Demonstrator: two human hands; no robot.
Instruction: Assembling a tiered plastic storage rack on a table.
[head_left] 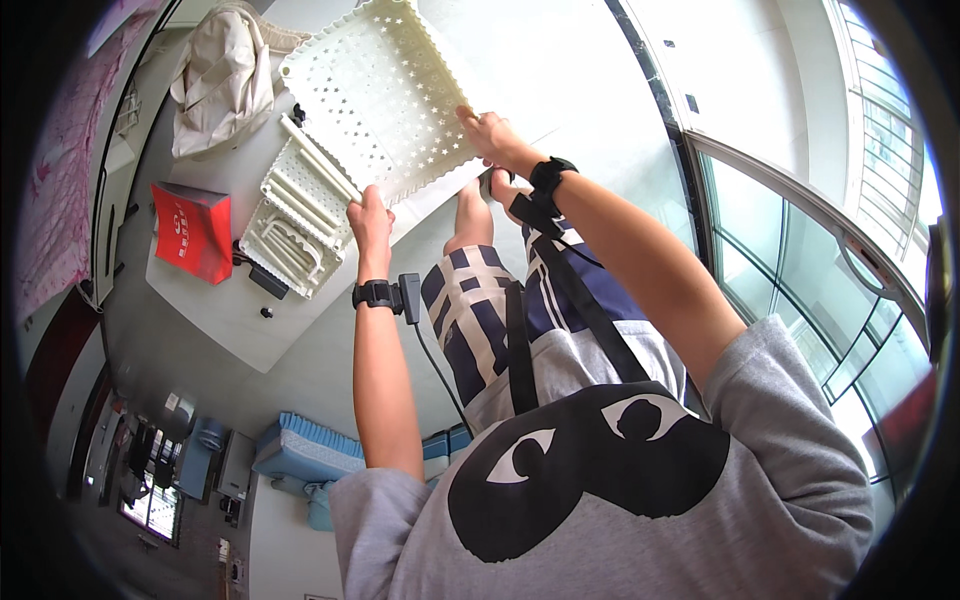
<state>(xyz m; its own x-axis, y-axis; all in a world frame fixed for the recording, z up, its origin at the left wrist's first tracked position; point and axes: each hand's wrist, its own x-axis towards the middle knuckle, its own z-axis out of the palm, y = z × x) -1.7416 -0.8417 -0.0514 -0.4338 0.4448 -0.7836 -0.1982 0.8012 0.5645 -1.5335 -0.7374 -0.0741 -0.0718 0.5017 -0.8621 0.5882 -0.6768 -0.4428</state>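
Observation:
Between my two hands is a large white plastic basket tray [375,85] with star-shaped holes and a scalloped rim. My left hand [372,222] is closed at its near left corner. My right hand [492,138] grips the right side of the rim, its thumb and fingers on the edge. Just left of my left hand lie smaller white perforated trays [262,240], with white tubes [305,208] and curved white pieces in and on them. The fingertips of my left hand are partly hidden.
A red packet [192,232] stands on the white table [205,318], near a small black object [267,282]. Behind it slumps a beige cloth bag [222,85]. A glass sliding door [790,230] is on the right. A blue cushioned seat [305,445] is at lower left.

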